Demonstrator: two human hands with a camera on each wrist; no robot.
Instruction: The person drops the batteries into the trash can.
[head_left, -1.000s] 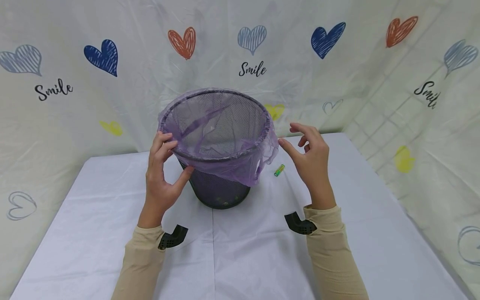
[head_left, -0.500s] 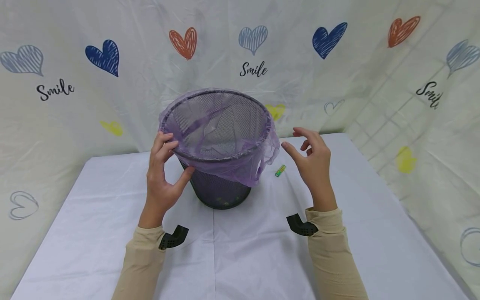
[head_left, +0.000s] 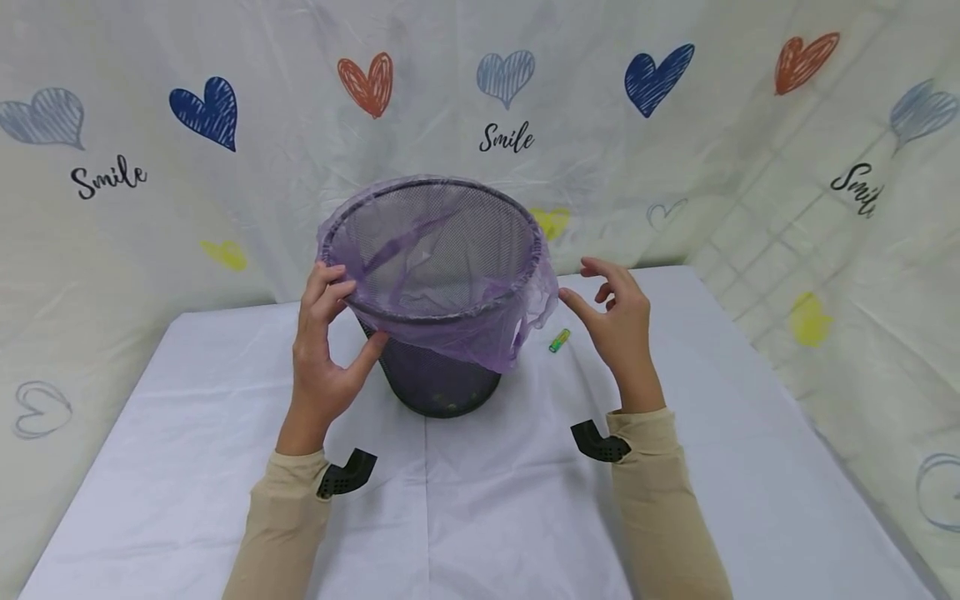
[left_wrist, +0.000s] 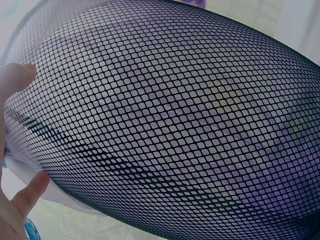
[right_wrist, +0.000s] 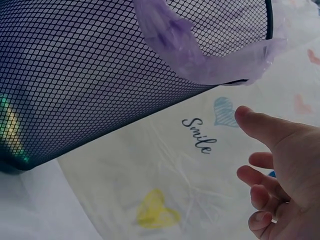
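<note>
A black mesh wastebasket (head_left: 442, 379) stands on the table, lined with a thin purple bin liner (head_left: 472, 340) folded out over its rim. My left hand (head_left: 321, 354) holds the basket's left side, fingers over the rim and thumb against the front. In the left wrist view, thumb and fingers (left_wrist: 34, 192) show at the mesh edge. To the right, my right hand (head_left: 618, 321) is held in the air, holding nothing, its thumb tip close to the loose edge of the liner. Through the mesh, green and yellow colours (right_wrist: 11, 127) show low down in the right wrist view.
A small green and yellow battery (head_left: 559, 340) lies on the white tablecloth (head_left: 510, 508), right of the basket. Behind the table hangs a pale curtain (head_left: 435, 125) with printed hearts and the word Smile.
My right hand drifted slightly right and down, away from the liner, then came back a little left. My left hand and the wastebasket have kept their place.
</note>
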